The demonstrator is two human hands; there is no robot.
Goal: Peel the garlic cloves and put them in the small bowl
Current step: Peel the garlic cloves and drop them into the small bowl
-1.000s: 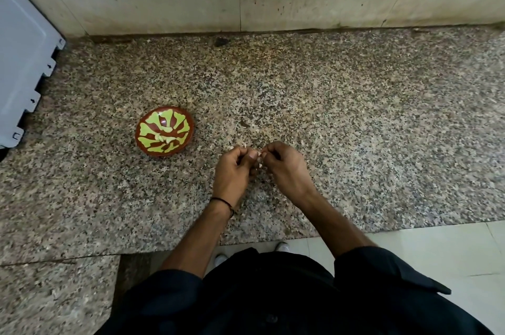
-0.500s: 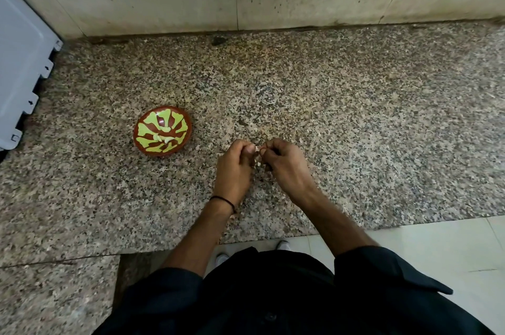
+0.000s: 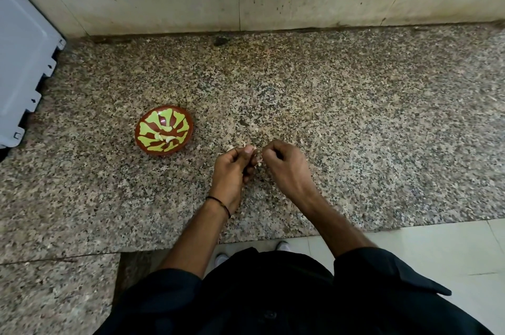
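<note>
Speckled granite counter (image 3: 355, 116); left hand (image 3: 229, 170), right hand (image 3: 284, 168) pinch papery garlic clove (image 3: 259, 160).

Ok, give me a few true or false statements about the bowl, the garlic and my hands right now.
1. The left hand and the right hand pinch a garlic clove between them. True.
2. The black band is at the right hand's wrist. False: it is at the left hand's wrist.
3. The small bowl sits left of both hands. True.
4. The small bowl is empty. False: a few peeled cloves lie in it.
</note>
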